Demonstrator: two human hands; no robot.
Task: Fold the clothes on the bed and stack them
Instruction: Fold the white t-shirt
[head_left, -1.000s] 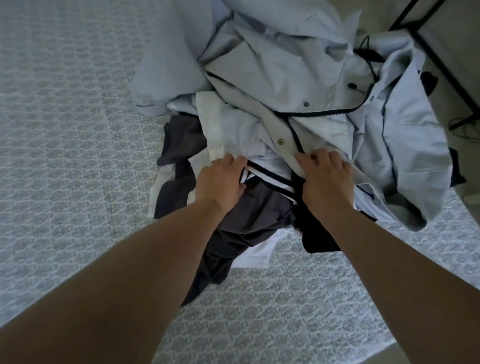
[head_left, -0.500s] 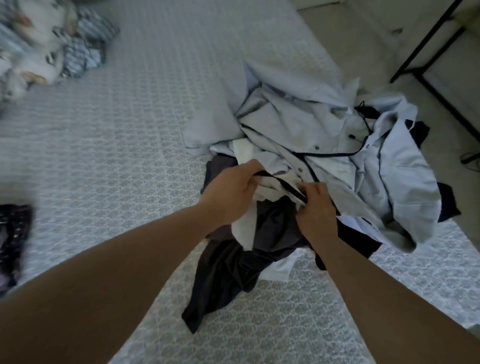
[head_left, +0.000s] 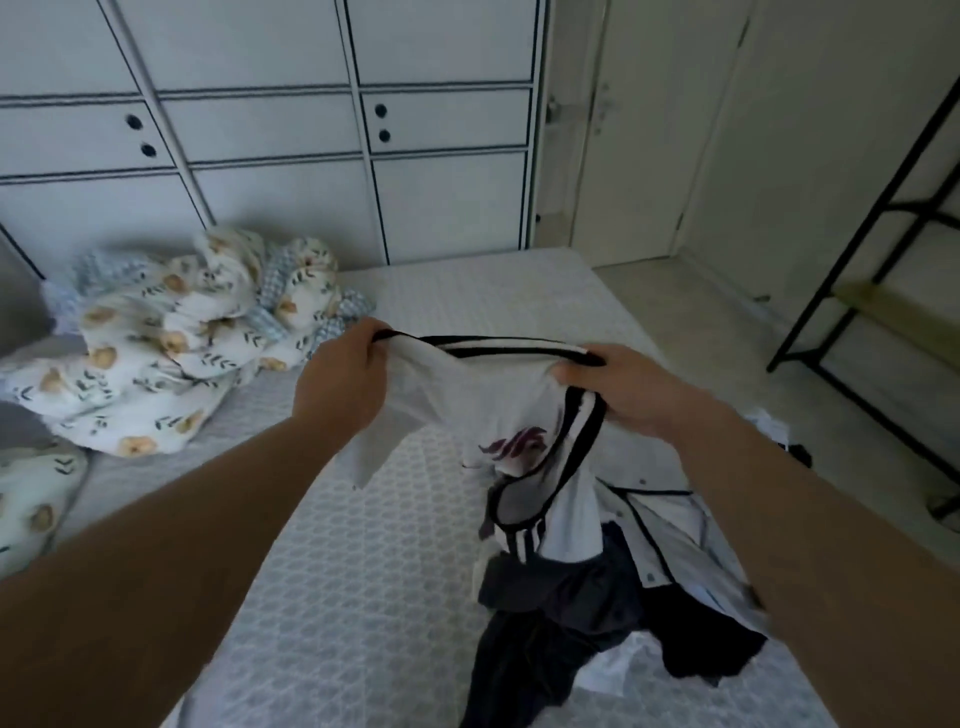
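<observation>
A white shirt with black trim and a dark red print (head_left: 483, 410) hangs in the air above the bed (head_left: 363, 571). My left hand (head_left: 343, 384) grips its upper edge on the left, and my right hand (head_left: 618, 389) grips the black-striped edge on the right, so the cloth is stretched between them. Its lower part still trails into the pile of unfolded clothes (head_left: 613, 582) at the right of the bed, where dark garments and a pale blue jacket lie tangled.
A crumpled floral duvet (head_left: 171, 343) lies at the far left of the bed, with a matching pillow (head_left: 31, 499) at the left edge. White wardrobe doors (head_left: 311, 130) stand behind. A black metal rack (head_left: 872, 291) stands on the floor at the right.
Both hands have lifted the white shirt up out of the pile and pulled it apart. The view has tilted up, showing the wardrobe and duvet.
</observation>
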